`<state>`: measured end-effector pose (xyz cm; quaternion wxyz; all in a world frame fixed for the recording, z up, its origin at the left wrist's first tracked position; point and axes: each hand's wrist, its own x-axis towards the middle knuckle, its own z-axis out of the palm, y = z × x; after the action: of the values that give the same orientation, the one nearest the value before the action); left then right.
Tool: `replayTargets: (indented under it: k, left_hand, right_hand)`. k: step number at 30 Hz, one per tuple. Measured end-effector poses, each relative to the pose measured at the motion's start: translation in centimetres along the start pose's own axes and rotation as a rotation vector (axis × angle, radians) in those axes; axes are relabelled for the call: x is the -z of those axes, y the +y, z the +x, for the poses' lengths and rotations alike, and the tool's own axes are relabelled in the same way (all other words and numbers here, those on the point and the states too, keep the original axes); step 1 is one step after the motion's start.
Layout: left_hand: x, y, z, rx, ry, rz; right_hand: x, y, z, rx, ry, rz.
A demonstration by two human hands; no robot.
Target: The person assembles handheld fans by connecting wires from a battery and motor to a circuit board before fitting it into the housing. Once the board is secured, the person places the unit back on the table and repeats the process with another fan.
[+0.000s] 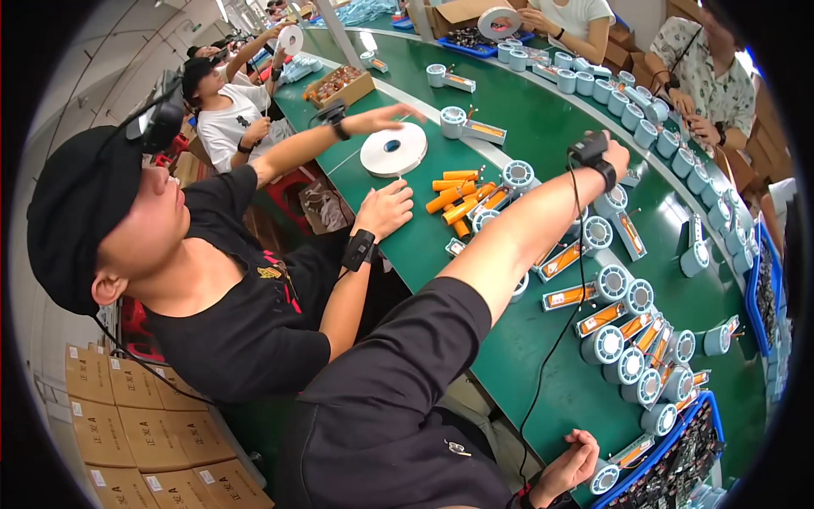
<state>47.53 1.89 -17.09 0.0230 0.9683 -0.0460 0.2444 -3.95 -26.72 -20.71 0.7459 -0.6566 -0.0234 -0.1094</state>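
My left arm stretches across the green bench, and my left hand point(614, 159) is at the far side, near a light-blue handheld fan point(612, 200). The wrist device hides most of its fingers, so I cannot tell what it holds. Low in the view, my right hand point(573, 461) has loosely curled fingers, with nothing visible in them. It is close to a round fan head point(604, 478). Between my hands lie several fans with orange batteries in their open handles, including one fan point(570, 296) on its side. A dark cable point(555, 343) hangs from my left wrist.
A blue tray point(719, 416) of small dark parts stands at the lower right. At my left, a person in a black cap point(72, 204) reaches over a white tape roll point(393, 149) beside loose orange batteries point(454, 193). More fans line the far belt; cartons point(148, 433) are stacked lower left.
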Motion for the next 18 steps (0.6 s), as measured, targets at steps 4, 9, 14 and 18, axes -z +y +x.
replayTargets:
  k: [4, 9, 14, 18]
  left_hand:
    - [4.3, 8.3, -2.8, -0.018, -0.327, -0.126]
    - [-0.6, 1.1, -1.8, 0.144, -0.447, -0.179]
    - [13.5, 8.7, -5.2, -0.018, -0.101, -0.387]
    - [25.4, 8.2, -10.4, -0.262, -0.084, -0.577]
  right_hand:
    - [0.7, -0.2, -0.6, -0.012, 0.094, -0.03]
    - [-0.6, -0.5, 0.6, 0.025, -0.047, -0.023]
    - [0.0, -0.7, 0.3, -0.002, 0.064, -0.124]
    - [-1.5, -2.0, -0.1, -0.076, 0.004, -0.143]
